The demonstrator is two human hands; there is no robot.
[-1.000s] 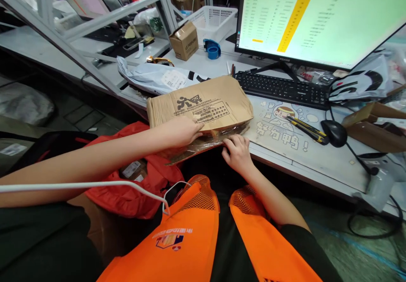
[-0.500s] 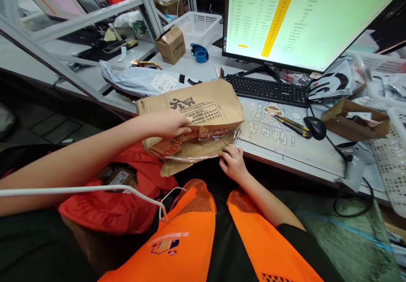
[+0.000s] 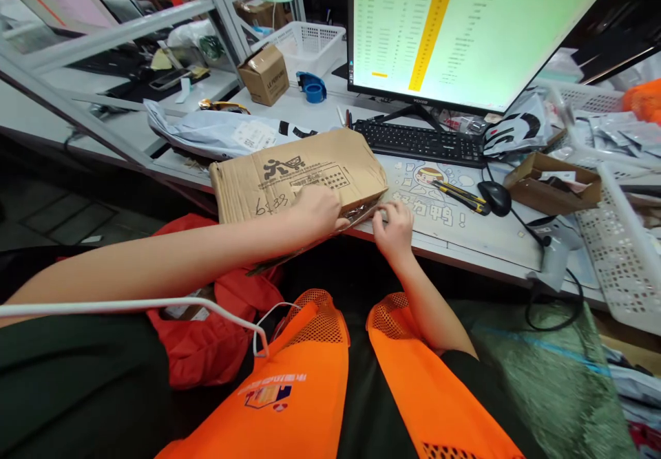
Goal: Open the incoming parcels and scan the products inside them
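Observation:
A brown cardboard box [image 3: 356, 163] lies at the desk's front edge, its top printed with a running figure and a cart and marked with handwritten digits. My left hand [image 3: 317, 212] rests over its near edge, with fingers curled round the edge and thumb pointing right. At the near right corner, my right hand [image 3: 395, 233] pinches the flap edge, where shiny clear tape [image 3: 361, 212] shows. The two hands are a short gap apart. Most of the box's near side is hidden by my left hand and forearm.
Behind the box lie a grey-white plastic mailer [image 3: 222, 129] and a keyboard [image 3: 423, 144]. To the right are a yellow utility knife [image 3: 462, 196], a mouse [image 3: 494, 197], a small open box [image 3: 555, 187] and a scanner [image 3: 558, 252]. A red bag [image 3: 217, 335] sits below left.
My left hand has slid right along the box's near edge, closer to my right hand. The box's near side has dropped mostly out of sight, and handwritten digits now show on top.

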